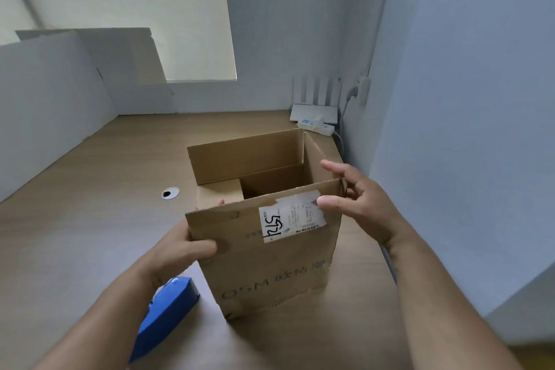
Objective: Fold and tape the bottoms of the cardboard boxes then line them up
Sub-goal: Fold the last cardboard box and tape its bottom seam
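A brown cardboard box (270, 273) stands upright on the wooden table (90, 219), open side up, with a white shipping label on its near wall. My left hand (183, 249) grips the near left corner of that wall, thumb on the outside and fingertips inside. My right hand (357, 204) is at the near right corner with its fingers spread and nearly straight; the thumb lies on the label, the fingers by the right wall. A blue tape dispenser (165, 318) lies on the table under my left forearm.
A white router (315, 111) and a power strip (318, 126) sit at the back right corner by the wall. White boards (60, 84) lean along the left and back. A round cable hole (170, 193) is left of the box.
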Motion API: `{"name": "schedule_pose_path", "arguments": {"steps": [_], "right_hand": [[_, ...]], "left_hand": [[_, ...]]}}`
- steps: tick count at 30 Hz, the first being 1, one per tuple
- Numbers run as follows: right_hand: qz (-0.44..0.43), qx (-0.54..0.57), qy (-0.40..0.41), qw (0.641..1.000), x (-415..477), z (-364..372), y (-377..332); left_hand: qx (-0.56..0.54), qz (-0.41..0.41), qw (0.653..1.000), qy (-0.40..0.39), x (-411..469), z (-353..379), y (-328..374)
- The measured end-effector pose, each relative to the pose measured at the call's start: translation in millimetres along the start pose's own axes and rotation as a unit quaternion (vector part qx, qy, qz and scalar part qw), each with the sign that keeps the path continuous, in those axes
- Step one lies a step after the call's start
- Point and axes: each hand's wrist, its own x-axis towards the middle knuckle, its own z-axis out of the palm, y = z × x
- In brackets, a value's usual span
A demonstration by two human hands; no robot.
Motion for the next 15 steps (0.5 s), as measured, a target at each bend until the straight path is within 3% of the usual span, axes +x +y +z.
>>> {"name": "schedule_pose_path", "arguments": {"steps": [4,10,12,15], "right_hand": [[0.009,0.020,0.018,1.000,-5,-6,-3],[0.110,0.073,-0.173,0.976,-1,-2,-4],[0.102,0.099,-0.179,0.973,-1,-6,-3],[0.078,0.154,-0.127,0.977,-3,-5,1]], "left_hand": [[-0.006,0.058,0.998,0.012,-12,1,-6],[0.104,0.056,0.988,-0.097,-12,1,-8],[0.039,0.035,0.998,-0.020,-12,5,-3],[-0.095,0.031,0.976,0.193,-5,15,-12]]}}
